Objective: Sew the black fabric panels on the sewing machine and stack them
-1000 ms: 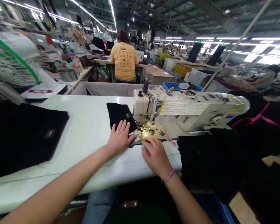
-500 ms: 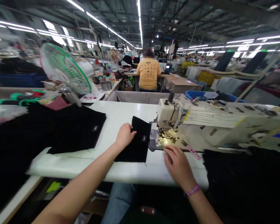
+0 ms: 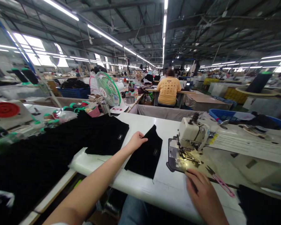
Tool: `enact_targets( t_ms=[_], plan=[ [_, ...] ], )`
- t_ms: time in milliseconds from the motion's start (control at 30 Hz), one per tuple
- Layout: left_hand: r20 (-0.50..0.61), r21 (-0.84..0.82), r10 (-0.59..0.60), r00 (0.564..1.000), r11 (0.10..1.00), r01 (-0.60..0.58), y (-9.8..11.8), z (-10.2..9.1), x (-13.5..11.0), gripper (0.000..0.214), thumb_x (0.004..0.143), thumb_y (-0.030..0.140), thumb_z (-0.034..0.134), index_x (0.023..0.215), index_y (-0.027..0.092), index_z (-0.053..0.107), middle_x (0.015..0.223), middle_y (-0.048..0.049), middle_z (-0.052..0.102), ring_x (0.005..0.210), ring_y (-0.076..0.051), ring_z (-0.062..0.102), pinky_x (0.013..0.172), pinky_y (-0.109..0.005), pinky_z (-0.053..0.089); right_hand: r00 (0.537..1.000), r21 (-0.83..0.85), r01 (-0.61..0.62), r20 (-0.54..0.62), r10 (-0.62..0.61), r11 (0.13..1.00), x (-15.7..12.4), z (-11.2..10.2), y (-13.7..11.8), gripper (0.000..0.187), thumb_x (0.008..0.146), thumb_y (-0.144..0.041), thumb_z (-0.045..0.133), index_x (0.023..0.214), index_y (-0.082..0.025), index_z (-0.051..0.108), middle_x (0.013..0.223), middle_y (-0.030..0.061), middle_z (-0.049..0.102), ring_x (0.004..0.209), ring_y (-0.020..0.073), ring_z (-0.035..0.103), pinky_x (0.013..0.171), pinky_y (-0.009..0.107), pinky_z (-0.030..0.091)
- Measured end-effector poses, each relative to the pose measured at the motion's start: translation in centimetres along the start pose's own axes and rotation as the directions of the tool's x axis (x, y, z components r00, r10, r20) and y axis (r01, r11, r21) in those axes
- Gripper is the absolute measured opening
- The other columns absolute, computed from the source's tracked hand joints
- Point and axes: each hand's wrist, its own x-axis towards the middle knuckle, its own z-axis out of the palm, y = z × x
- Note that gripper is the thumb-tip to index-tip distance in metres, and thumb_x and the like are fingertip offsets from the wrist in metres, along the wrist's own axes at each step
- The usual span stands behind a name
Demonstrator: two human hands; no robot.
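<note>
My left hand (image 3: 137,141) is closed on the left edge of a black fabric piece (image 3: 148,156), thumb on top. The piece lies flat on the white sewing table and bears a small dark label (image 3: 155,152) near its right edge. A narrow gap separates it from the metal plate (image 3: 174,156) of the sewing machine (image 3: 192,134). My right hand (image 3: 201,192) rests at the plate's front edge with loosely bent fingers; its thumb is apart from them, and I make out nothing held. Pink-handled scissors (image 3: 221,182) lie just right of it.
A heap of black fabric pieces (image 3: 103,134) covers the table's left side, and more black fabric (image 3: 259,203) lies at the right. Behind stand a green-rimmed fan (image 3: 109,89) and a blue basket (image 3: 212,114). A person in a yellow shirt (image 3: 168,90) sits ahead.
My left hand has drawn the black fabric piece left, away from the machine plate, and the piece has turned slightly. The view has swung left and up. My right hand stays by the plate.
</note>
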Motion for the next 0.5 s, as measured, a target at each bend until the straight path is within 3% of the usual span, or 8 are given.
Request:
enact_targets(
  t_ms=[133,267,367,500],
  plan=[
    [-0.159,-0.045,-0.049,0.986,0.998,0.042,-2.0,-6.6,1.9,0.031,0.082,0.031,0.075,0.105,0.014,0.062,0.098,-0.0061,0.069,0.088,-0.018,0.067,0.082,-0.032,0.054,0.999,-0.007,0.020,-0.029,-0.020,1.000,0.0,0.2,0.1,0.030,0.101,-0.037,0.045,0.101,-0.021,0.070,0.107,0.0112,0.071,0.099,0.0270,0.067,0.085,0.044,0.056],
    [-0.238,0.078,-0.162,0.958,0.980,0.185,-5.6,-12.6,3.6,0.032,0.089,0.033,0.069,0.114,0.014,0.062,0.112,-0.0082,0.067,0.099,-0.021,0.065,0.088,-0.040,0.054,0.997,-0.024,0.041,-0.061,-0.042,0.999,0.1,0.4,0.1,0.030,0.101,-0.037,0.045,0.099,-0.020,0.070,0.105,0.0112,0.072,0.096,0.0267,0.068,0.084,0.044,0.056],
    [-0.251,0.203,-0.260,0.933,0.928,0.313,-8.0,-14.0,3.8,0.031,0.092,0.036,0.066,0.115,0.015,0.063,0.118,-0.0088,0.065,0.105,-0.023,0.064,0.091,-0.045,0.054,0.996,-0.027,0.055,-0.069,-0.057,0.998,0.1,0.6,0.2,0.030,0.101,-0.037,0.046,0.100,-0.019,0.070,0.106,0.0112,0.071,0.097,0.0266,0.068,0.083,0.043,0.057],
    [-0.284,0.322,-0.335,0.898,0.849,0.419,-9.5,-13.2,3.2,0.040,0.092,0.044,0.063,0.120,0.015,0.062,0.128,-0.0115,0.062,0.114,-0.026,0.061,0.097,-0.049,0.051,0.996,-0.029,0.055,-0.071,-0.057,0.998,0.1,0.7,0.2,0.031,0.102,-0.038,0.045,0.100,-0.019,0.070,0.106,0.0113,0.071,0.097,0.0268,0.068,0.084,0.043,0.056]
  ],
)
